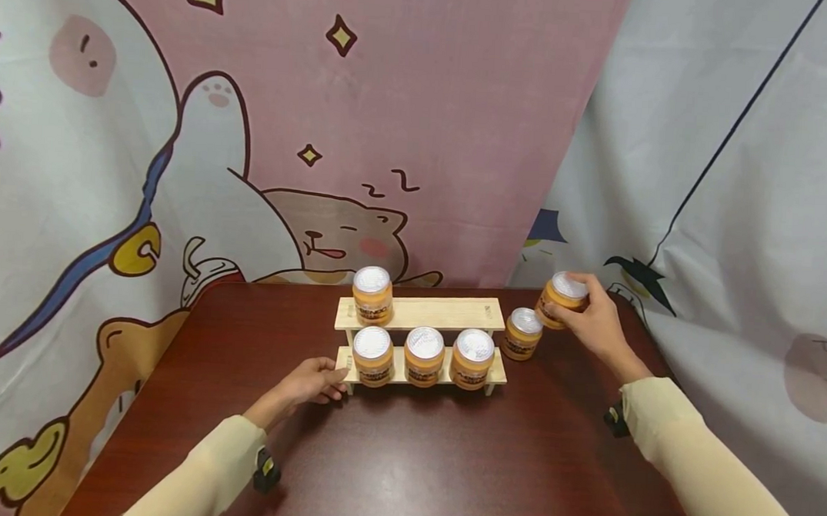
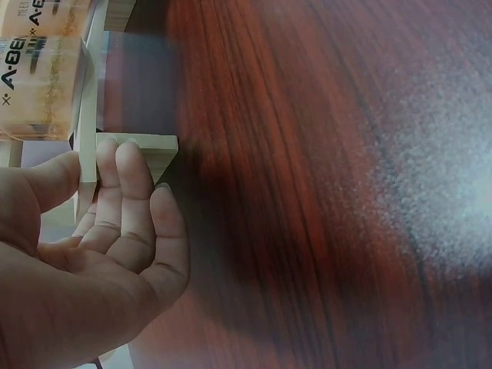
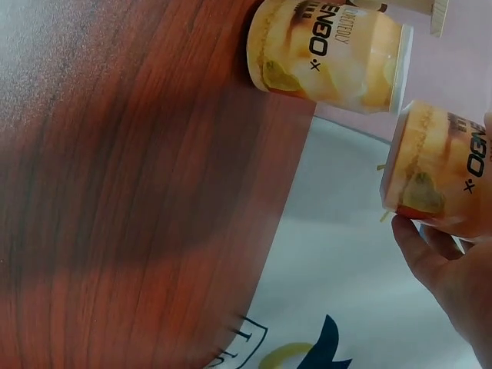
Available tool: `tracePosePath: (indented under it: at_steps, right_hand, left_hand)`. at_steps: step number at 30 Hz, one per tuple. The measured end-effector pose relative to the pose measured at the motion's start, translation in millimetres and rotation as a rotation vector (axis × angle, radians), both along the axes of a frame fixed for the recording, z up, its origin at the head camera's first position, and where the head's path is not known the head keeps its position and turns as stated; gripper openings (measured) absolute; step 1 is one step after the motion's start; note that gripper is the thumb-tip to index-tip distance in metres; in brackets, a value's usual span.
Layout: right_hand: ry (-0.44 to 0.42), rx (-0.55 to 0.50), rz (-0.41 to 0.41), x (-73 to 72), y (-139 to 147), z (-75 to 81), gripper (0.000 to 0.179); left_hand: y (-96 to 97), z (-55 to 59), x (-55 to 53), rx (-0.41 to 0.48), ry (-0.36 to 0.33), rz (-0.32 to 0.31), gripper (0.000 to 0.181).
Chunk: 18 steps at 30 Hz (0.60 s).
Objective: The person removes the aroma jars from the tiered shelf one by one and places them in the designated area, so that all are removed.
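A small two-step wooden rack [image 1: 446, 313] stands on the table. On its upper step, at the left end, is one orange jar [image 1: 372, 296] with a silvery lid; three more, including this middle jar [image 1: 424, 357], line the lower step. My left hand [image 1: 314, 381] grips the left end of the lower step, thumb above and fingers beneath the board [image 2: 88, 115]. With my right hand [image 1: 594, 320] I hold another jar [image 1: 560, 299], tilted and raised off the table. Just left of it, a similar jar [image 1: 522, 334] stands upright on the tabletop beside the rack.
The dark reddish wooden table [image 1: 405, 458] carries the rack and reflects light in front of it. Behind it hangs a pink cartoon-printed cloth [image 1: 460, 137], and a pale cloth [image 1: 747, 226] hangs at the right, close to my right arm.
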State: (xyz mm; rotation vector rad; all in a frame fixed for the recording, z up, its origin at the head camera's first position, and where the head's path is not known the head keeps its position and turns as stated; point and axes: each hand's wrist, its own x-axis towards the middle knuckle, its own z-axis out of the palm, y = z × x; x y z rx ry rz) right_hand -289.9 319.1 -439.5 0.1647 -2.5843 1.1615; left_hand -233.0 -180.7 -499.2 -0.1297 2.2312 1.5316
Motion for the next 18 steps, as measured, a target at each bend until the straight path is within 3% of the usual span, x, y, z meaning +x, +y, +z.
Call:
tracePosePath:
  at_steps: [10, 18]
  right_hand:
    - [0.007, 0.010, -0.042, 3.1, 6.0, 1.5, 0.067]
    - [0.004, 0.014, -0.043, 5.9, 10.8, -2.5, 0.069]
  left_hand:
    - [0.4, -0.9, -0.3, 0.003, -0.004, 0.001, 0.025]
    - [-0.5, 0.5, -0.3, 0.019, 0.007, -0.032, 0.026]
